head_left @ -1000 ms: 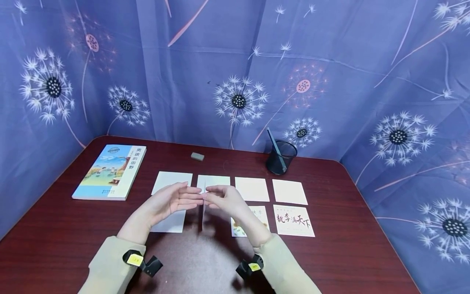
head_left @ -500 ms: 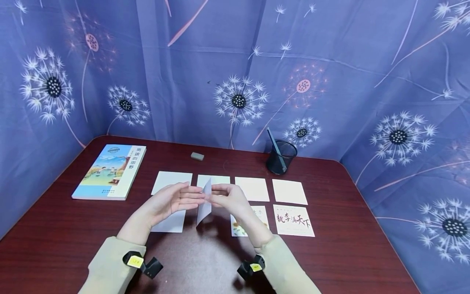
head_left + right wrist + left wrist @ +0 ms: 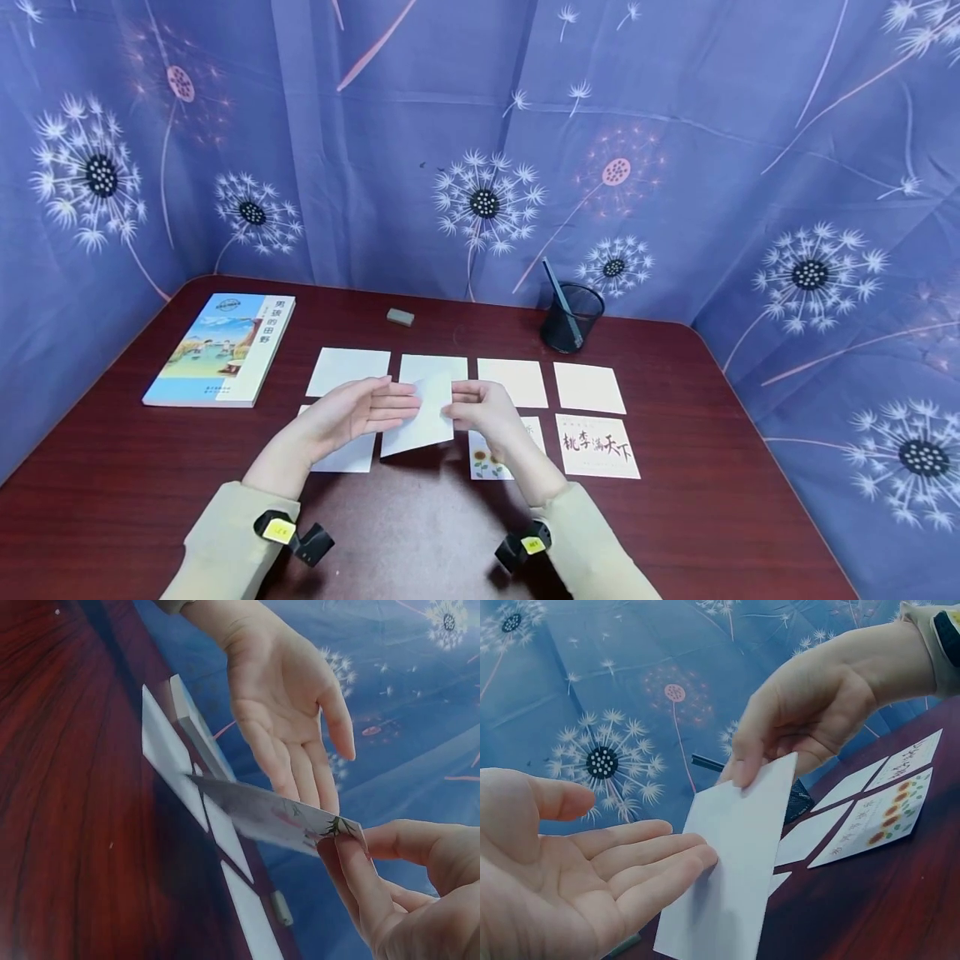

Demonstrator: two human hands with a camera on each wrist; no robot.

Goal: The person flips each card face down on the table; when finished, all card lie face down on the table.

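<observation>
My right hand (image 3: 483, 414) pinches a card (image 3: 427, 412) by its right edge, thumb on the white side. The card is raised and tilted above the table, its white side towards the head view. In the right wrist view the card's other face (image 3: 262, 814) shows a dim print with dark green leaves near the fingers. My left hand (image 3: 352, 421) is held palm up with straight fingers at the card's left part; in the left wrist view its fingertips (image 3: 701, 855) overlap the white side. Whether they press on it I cannot tell.
White cards lie in a back row, including one at the right (image 3: 589, 388). In front are a white card (image 3: 348, 454), a partly covered sunflower card (image 3: 483, 467) and a card with dark red characters (image 3: 597, 447). Behind stand a book (image 3: 221, 350), an eraser (image 3: 401, 317) and a pen holder (image 3: 572, 321).
The card has turned from edge-on to showing its broad white side to the head view. My right hand has moved slightly right, still pinching it. The left hand has barely moved.
</observation>
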